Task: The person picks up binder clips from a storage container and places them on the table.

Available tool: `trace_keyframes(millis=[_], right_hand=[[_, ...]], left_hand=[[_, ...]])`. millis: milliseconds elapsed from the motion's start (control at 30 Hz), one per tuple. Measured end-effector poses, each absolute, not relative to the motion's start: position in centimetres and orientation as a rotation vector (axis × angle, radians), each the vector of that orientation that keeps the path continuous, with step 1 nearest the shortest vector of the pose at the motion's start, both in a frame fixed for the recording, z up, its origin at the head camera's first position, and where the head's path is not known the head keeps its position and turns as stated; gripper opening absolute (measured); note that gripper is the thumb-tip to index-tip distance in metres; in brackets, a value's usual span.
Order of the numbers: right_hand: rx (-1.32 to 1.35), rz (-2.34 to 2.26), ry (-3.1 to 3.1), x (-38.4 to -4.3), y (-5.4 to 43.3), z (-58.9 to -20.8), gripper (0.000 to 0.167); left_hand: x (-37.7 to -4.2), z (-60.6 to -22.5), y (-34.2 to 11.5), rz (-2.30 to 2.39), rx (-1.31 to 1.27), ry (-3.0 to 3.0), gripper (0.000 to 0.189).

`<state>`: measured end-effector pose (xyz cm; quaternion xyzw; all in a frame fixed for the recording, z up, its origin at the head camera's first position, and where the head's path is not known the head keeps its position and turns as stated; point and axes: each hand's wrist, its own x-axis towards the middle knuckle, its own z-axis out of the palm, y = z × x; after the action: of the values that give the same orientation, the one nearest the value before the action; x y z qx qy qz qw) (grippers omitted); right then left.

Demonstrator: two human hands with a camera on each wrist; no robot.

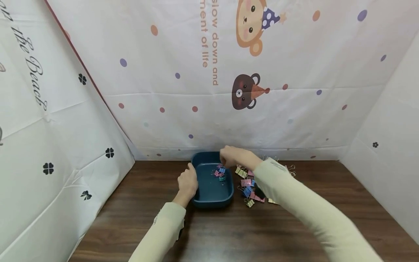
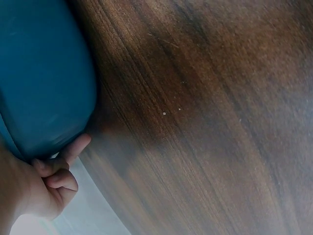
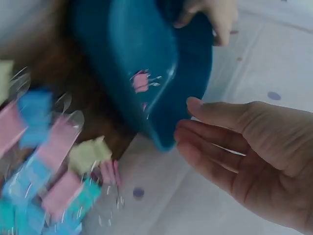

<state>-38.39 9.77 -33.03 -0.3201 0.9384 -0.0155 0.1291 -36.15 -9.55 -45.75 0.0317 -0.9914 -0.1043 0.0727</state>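
My left hand (image 1: 188,181) grips the left rim of a dark blue plastic bin (image 1: 207,189). In the right wrist view that left hand (image 3: 221,17) has its thumb over the bin's edge. Several small pink, blue and green binder clips (image 1: 219,174) lie on the bin's floor. Above its far right corner is my right hand (image 1: 231,156). The right wrist view has its thumb and fingers loosely bent beside the bin's corner, a gap between them and nothing seen held. Larger binder clips (image 1: 246,183) in pink, blue, yellow and green lie right of the bin, partly behind my right sleeve.
A dark brown wooden table (image 1: 144,218) carries everything. White printed cloth (image 1: 170,127) hangs just behind the bin, with more cloth at the left and right sides. The right wrist view blurs the larger clips.
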Motion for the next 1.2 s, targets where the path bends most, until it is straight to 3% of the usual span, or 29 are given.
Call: trace_keyframes(millis=[67,200,467,900,1200], right_hand=[[-0.814,-0.123,2.699,-39.4,8.1,-33.7,0.01],[-0.574,-0.231,2.685,-41.0,5.3,-36.9,0.024],[-0.366,-0.212,2.823,-41.7,2.2,-42.2,0.014],[-0.368,-0.151,2.819,-43.5,2.1,-42.7,0.016],[-0.437,0.013,2.763,-39.8,2.0,-40.2,0.019]], left_hand=[[-36.2,-45.8,-9.5,-0.325,0.099,-2.974,0.063],[-36.2,-46.0,-9.5,-0.342,0.112,-2.963,0.062],[-35.7,-46.2,-9.3,-0.32,0.108,-2.99,0.061],[-36.1,-45.9,-9.2,-0.275,0.081,-3.007,0.063],[-36.2,-45.5,-9.5,-0.297,0.108,-3.018,0.069]])
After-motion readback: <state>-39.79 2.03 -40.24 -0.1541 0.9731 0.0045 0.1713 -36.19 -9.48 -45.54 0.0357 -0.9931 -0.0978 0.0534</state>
